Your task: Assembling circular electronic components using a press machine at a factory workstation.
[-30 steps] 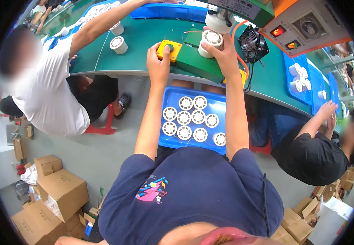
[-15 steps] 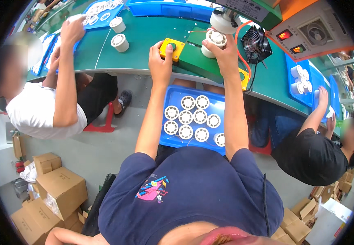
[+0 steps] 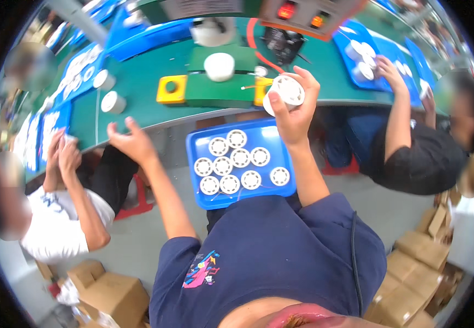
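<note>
One round, slotted white part (image 3: pixel 290 90)

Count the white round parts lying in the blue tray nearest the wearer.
10 white round parts in the blue tray: two at the far side, four across the middle, four along the near side, the rightmost of these set slightly apart. None looks hidden.
</note>
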The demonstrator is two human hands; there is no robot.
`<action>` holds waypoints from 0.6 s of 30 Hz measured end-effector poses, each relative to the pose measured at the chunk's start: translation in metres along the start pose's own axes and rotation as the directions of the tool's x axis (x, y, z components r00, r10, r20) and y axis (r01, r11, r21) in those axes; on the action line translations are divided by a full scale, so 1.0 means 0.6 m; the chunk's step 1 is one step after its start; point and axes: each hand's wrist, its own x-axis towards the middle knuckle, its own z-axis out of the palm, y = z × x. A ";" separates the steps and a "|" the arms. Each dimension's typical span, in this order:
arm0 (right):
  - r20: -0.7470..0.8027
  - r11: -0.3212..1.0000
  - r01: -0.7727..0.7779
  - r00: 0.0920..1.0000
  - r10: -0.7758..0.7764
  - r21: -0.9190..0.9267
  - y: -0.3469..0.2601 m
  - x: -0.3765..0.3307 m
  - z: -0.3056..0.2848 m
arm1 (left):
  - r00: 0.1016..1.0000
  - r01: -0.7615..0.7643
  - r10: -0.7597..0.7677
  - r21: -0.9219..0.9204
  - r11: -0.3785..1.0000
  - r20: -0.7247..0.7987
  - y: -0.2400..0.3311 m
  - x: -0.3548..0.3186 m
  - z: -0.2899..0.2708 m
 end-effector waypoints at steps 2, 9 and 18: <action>-0.027 0.979 -0.067 0.998 0.063 -0.191 0.020 0.015 -0.074 | 0.999 0.047 -0.047 -0.010 0.999 0.025 -0.016 0.026 0.009; -0.328 0.747 -0.178 0.943 -0.057 -0.641 0.144 0.107 -0.281 | 0.986 0.094 -0.097 0.034 0.995 0.136 -0.057 0.070 0.054; -0.209 0.447 -0.105 0.960 -0.188 -0.888 0.232 0.201 -0.361 | 0.974 0.115 -0.089 -0.120 0.986 0.208 -0.047 0.099 0.061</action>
